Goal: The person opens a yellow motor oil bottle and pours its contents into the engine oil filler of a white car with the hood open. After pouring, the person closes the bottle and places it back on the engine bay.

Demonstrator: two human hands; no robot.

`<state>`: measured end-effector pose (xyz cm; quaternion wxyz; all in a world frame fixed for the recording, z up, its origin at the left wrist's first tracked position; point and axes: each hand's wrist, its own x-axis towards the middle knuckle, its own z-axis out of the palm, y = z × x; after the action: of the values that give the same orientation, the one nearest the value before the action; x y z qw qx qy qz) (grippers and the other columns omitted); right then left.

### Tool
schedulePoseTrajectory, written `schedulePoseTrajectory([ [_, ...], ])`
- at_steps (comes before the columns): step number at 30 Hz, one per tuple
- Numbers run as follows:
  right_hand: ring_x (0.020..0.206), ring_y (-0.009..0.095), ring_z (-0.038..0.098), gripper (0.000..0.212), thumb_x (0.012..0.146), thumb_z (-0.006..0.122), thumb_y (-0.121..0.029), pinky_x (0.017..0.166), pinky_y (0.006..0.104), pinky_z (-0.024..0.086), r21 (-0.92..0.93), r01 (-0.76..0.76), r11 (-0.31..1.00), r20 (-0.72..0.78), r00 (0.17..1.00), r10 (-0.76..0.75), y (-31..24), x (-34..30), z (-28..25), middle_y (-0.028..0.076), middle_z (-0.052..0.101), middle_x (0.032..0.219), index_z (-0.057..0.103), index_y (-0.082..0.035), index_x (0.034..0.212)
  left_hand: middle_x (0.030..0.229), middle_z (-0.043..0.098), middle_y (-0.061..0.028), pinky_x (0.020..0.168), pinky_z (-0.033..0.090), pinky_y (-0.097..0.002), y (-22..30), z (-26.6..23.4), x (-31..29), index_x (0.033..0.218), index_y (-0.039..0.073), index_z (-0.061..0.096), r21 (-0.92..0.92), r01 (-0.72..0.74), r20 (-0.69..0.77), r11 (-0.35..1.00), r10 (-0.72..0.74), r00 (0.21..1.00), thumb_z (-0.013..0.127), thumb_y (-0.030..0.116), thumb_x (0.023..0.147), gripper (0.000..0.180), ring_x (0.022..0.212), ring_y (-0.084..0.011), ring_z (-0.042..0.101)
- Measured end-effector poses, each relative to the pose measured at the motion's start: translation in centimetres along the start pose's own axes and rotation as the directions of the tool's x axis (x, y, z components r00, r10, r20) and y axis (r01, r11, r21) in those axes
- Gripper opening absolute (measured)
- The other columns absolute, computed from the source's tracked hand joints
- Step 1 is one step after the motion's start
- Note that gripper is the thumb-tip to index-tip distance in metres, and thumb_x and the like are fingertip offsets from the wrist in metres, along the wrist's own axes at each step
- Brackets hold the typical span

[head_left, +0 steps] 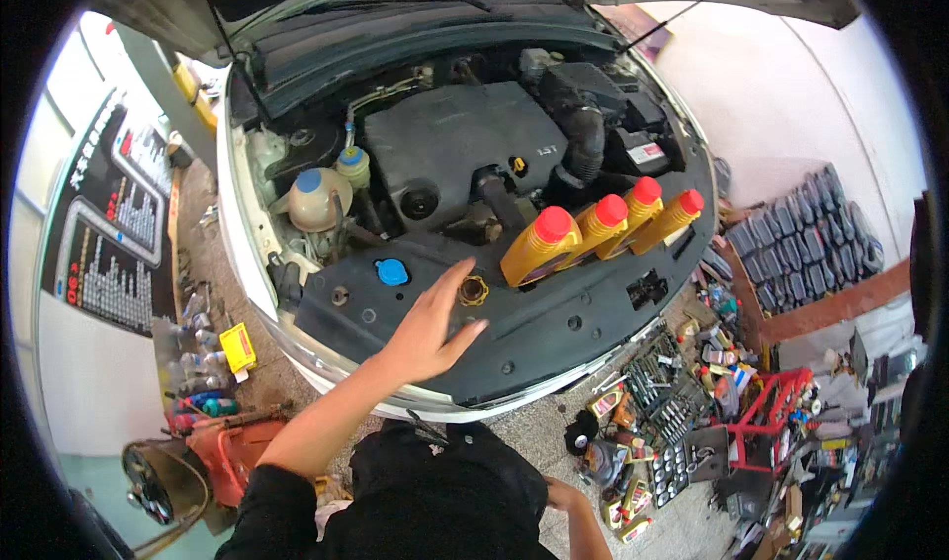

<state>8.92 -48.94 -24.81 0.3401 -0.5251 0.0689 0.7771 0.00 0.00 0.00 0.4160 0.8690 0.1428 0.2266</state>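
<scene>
Reached with open left hand toward yellow round filler cap, not yet gripped; four unopened red-capped yellow oil bottles waited; right hand hung low, grip indiscernible

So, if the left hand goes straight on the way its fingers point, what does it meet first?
Most likely the yellow cap lying on the front panel. The left hand points up and right, fingertips almost at it. Depth is unclear, so it might pass just above.
</scene>
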Motion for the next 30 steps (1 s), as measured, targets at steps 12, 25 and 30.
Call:
schedulePoseTrajectory([
  [12, 0.102, 0.025, 0.07, 0.051, 0.087, 0.073, -0.014, 0.092, 0.0371, 0.054, -0.12, 0.323, 0.939, -0.384, 0.857, -0.344, 3.8, 8.6, -13.8, 0.014, 0.075, 0.114, 0.062, 0.0, 0.135, 0.093, 0.072, -0.0123, 0.082, 0.056, -0.0372, 1.7, 12.1, 19.5, 0.097, 0.004, 0.063, -0.211, -0.069, -0.522, 0.975, -0.053, 0.851, 0.084, 0.014, 0.081, 0.028, 0.09, -0.0293, 0.072],
  [25, 0.136, 0.043, 0.05, 0.076, 0.1, 0.053, -0.056, 0.113, 0.057, 0.042, 0.439, 0.59, 0.678, 0.059, 0.734, -0.677, -23.6, -10.0, 0.1, 0.031, 0.05, 0.146, 0.038, -0.002, 0.152, 0.095, 0.07, -0.0065, 0.078, 0.055, -0.0383, 13.8, 4.5, 10.0, 0.095, 0.01, 0.063, -0.36, -0.491, -0.117, 0.794, 0.484, 0.867, 0.082, 0.012, 0.078, 0.025, 0.089, -0.0283, 0.07],
  [30, 0.136, 0.032, 0.053, 0.07, 0.102, 0.049, -0.057, 0.114, 0.0509, 0.043, 0.47, 0.671, 0.574, 0.079, 0.615, -0.784, -28.1, -10.0, 15.7, 0.017, 0.053, 0.146, 0.042, -0.008, 0.15, 0.095, 0.068, -0.0078, 0.077, 0.054, -0.0406, 14.5, 3.2, 4.4, 0.098, 0.009, 0.062, -0.644, -0.352, 0.182, 0.679, 0.583, 0.792, 0.08, 0.014, 0.083, 0.024, 0.088, -0.0318, 0.068],
])
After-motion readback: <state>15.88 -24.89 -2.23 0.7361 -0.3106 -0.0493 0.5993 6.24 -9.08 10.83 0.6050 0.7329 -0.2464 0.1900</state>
